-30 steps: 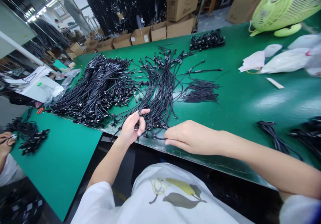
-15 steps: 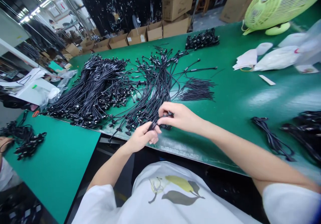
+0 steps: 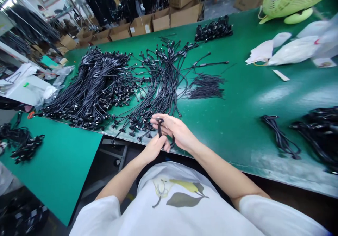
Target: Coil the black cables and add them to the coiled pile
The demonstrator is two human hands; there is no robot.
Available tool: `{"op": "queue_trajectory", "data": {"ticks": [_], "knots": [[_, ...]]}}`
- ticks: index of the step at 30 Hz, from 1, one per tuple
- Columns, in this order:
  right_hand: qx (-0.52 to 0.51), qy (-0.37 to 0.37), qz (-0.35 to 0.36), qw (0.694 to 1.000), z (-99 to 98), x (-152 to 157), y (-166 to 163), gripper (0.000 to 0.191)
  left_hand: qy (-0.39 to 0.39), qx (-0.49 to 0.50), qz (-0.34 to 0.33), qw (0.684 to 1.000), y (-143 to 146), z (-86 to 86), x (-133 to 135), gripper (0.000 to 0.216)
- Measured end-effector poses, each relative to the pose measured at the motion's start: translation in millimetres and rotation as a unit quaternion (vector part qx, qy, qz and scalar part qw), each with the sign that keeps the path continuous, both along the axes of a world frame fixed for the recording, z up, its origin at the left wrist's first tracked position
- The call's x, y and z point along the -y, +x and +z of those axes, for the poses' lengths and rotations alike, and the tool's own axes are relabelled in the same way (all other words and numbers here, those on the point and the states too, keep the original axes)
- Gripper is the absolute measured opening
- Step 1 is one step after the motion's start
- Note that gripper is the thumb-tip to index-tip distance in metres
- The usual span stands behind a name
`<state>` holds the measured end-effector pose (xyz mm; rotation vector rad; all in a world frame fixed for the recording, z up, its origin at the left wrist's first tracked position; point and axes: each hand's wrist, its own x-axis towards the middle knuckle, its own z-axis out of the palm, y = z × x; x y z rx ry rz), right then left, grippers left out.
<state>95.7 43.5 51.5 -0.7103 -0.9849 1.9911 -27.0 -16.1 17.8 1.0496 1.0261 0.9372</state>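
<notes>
– Where is the flexible black cable bent into a loop (image 3: 160, 130)?

– Between our hands, just on our side of the tangled central pile of black cables with small dark plugs (image 3: 168, 82). Our left hand (image 3: 154, 149) is closed on it, thumb against fingers.

– And our right hand (image 3: 181, 133)?

– It curves around the loop, fingers stretched out. Its fingertips are too small and blurred here, so we can't tell whether they pinch or merely steady it.

– What could go wrong?

– If our left thumb slackened, the bend could spring open, as the cable looks springy. It could also catch on the plugs at the pile's near end, which poke towards us.

– And farther out?

– The flat bunch of thin black strands (image 3: 207, 88) just right of the pile looks loose, so a brushing sleeve could scatter it. Left of the pile, stray leads from the larger black cable heap with silvery plug tips (image 3: 88, 84) run close in; a careless tug could knot the two together.
</notes>
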Motion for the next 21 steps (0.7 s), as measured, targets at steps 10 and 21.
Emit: {"op": "queue_trajectory", "data": {"ticks": [10,21], "knots": [[-0.037,0.061,-0.052,0.996,-2.7,4.7,-6.6,0.051,-0.011,-0.010,-0.048,0.999,-2.0,-1.6,1.6,0.055],[-0.042,-0.048,-0.085,0.994,-5.7,-18.2,8.2,0.059,-0.240,0.308,0.017,0.920,34.9,15.1,-1.0,0.035]]}}
